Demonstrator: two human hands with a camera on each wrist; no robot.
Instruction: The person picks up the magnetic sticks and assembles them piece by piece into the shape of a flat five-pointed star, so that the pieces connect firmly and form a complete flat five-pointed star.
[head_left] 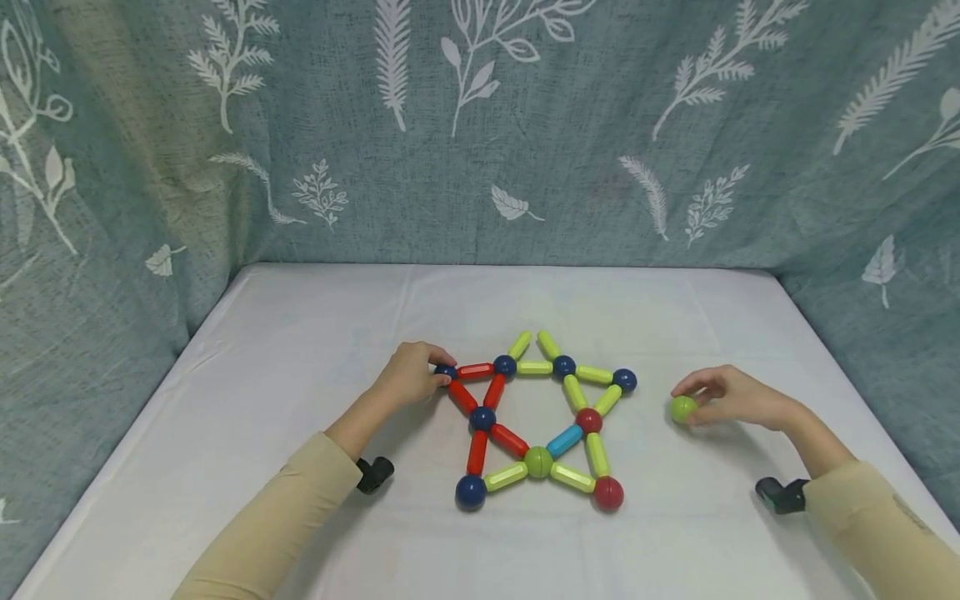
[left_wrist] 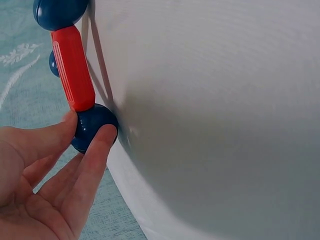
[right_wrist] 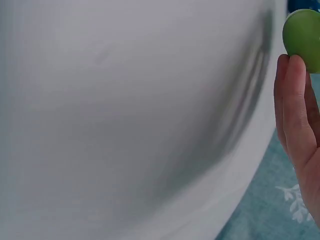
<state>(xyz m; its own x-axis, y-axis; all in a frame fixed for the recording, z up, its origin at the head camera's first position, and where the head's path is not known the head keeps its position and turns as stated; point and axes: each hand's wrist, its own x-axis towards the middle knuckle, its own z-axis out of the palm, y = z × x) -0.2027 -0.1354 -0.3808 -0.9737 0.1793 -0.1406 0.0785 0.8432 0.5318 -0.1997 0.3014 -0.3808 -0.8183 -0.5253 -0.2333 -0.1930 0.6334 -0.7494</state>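
A flat star-like figure of coloured rods and balls lies on the white table. My left hand [head_left: 408, 373] pinches the blue ball [left_wrist: 94, 125] at its left corner between thumb and fingers; a red rod [left_wrist: 74, 67] runs from that ball to another blue ball. Off to the right of the figure, my right hand [head_left: 738, 397] holds a loose green ball [head_left: 682, 409] in its fingertips. The same ball shows at the upper right of the right wrist view, fingertips against its lower side. At the figure's far end, two yellow-green rods [head_left: 549, 344] lean towards each other with a gap between their tips.
Nearer me in the figure are a blue ball [head_left: 470, 492], a red ball [head_left: 608, 494], a fixed green ball [head_left: 537, 462] and a blue rod [head_left: 565, 441]. White cloth covers the table [head_left: 315, 317]. Behind hangs a teal curtain [head_left: 420, 208] with white leaf prints.
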